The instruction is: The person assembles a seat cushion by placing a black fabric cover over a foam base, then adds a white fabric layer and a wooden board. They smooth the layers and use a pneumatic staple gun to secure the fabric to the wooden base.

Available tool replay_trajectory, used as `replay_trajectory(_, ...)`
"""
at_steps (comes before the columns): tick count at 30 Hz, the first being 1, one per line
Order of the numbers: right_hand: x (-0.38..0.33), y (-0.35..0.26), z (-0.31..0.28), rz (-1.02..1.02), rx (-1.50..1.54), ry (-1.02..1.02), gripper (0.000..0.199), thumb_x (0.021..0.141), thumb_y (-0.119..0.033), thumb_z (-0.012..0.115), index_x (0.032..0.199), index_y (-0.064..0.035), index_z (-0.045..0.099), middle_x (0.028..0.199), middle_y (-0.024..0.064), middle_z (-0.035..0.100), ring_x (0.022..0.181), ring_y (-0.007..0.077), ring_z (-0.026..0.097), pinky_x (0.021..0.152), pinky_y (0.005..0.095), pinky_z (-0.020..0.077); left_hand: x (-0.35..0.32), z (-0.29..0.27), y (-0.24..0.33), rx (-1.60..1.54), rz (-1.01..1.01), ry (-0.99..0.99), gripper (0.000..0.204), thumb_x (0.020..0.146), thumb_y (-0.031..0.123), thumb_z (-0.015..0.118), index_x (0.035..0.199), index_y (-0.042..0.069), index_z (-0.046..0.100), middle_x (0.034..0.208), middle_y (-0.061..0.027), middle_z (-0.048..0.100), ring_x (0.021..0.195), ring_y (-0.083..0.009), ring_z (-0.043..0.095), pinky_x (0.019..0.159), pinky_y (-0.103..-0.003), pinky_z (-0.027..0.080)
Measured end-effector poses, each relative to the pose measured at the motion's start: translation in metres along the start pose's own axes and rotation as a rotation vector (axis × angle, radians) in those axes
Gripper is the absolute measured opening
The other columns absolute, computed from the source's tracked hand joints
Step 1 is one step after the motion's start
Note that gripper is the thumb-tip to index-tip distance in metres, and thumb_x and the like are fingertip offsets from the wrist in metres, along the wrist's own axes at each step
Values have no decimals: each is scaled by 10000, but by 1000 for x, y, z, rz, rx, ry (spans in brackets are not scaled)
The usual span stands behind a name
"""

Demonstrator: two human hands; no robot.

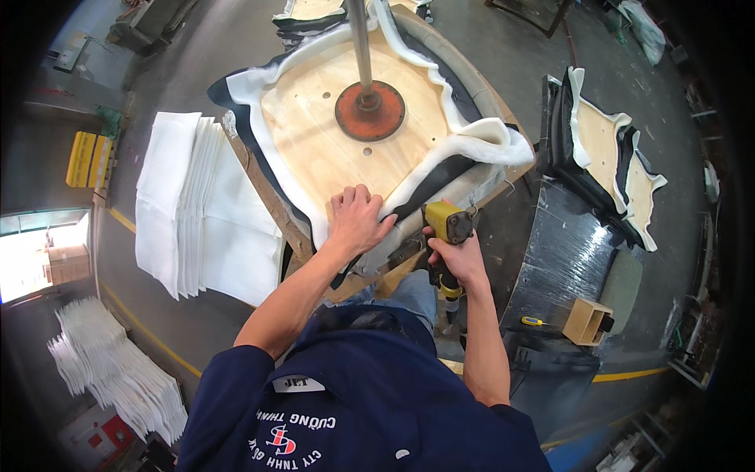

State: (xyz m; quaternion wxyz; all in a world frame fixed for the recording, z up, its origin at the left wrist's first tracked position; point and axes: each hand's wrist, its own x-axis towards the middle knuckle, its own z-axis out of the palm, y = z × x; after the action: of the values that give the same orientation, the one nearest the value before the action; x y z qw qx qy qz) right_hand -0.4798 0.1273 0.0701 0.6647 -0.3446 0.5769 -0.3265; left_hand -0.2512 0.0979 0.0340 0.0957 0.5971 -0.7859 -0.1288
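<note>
A plywood seat board (346,134) lies upside down on a stand, wrapped in white foam (480,141) and dark cover fabric (429,189). A round rust-red press plate (370,110) on a metal rod holds it down at the middle. My left hand (358,220) presses the foam and fabric down onto the board's near edge. My right hand (460,256) grips a yellow pneumatic staple gun (447,222), its nose against the fabric edge just right of my left hand.
A stack of white fabric sheets (193,204) lies on a table at the left. More white pieces (118,370) are piled at the lower left. Two more upturned seats (613,165) lean at the right, beside a dark plastic-wrapped surface (566,252) with a small wooden box (586,321).
</note>
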Motion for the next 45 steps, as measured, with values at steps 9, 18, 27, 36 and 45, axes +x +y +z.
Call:
replay_trajectory(9, 3, -32, 32, 121, -96, 23, 817, 798, 64, 633, 1542, -117, 347, 1041, 107, 673, 554, 123, 590, 519, 280, 525, 5, 9, -22, -213, 19, 173, 227, 748, 345, 790, 830, 158, 691, 994, -89, 479, 996, -311, 442, 838, -457, 324)
replay_trajectory(18, 33, -60, 72, 285, -239, -88, 803, 818, 86, 607, 1547, -91, 321, 1055, 118, 668, 563, 120, 585, 509, 267, 521, 4, 20, -31, -230, -104, 271, 242, 656, 345, 801, 783, 189, 667, 1020, -73, 479, 1034, -301, 425, 863, -462, 307)
replay_trajectory(27, 56, -65, 95, 322, -365, -46, 744, 808, 28, 579, 1511, -70, 355, 894, 89, 629, 527, 133, 577, 483, 287, 500, 5, 35, -37, -265, -124, 240, 224, 675, 303, 757, 865, 204, 689, 1041, -89, 487, 1070, -310, 428, 902, -466, 307)
replay_trajectory(36, 31, -64, 59, 211, -91, -56, 751, 820, 36, 612, 1515, -109, 366, 988, 98, 664, 542, 133, 592, 497, 285, 517, 7, 21, -24, -236, -130, 230, 228, 711, 341, 800, 782, 152, 694, 1014, -67, 476, 1047, -300, 419, 883, -459, 298)
replay_trajectory(45, 19, -52, 39, 195, -96, -105, 769, 850, 23, 622, 1541, -138, 326, 1038, 106, 668, 570, 127, 590, 509, 285, 517, 3, 25, -15, -181, -149, 290, 237, 707, 348, 813, 792, 144, 726, 1021, -92, 497, 1056, -311, 437, 890, -459, 316)
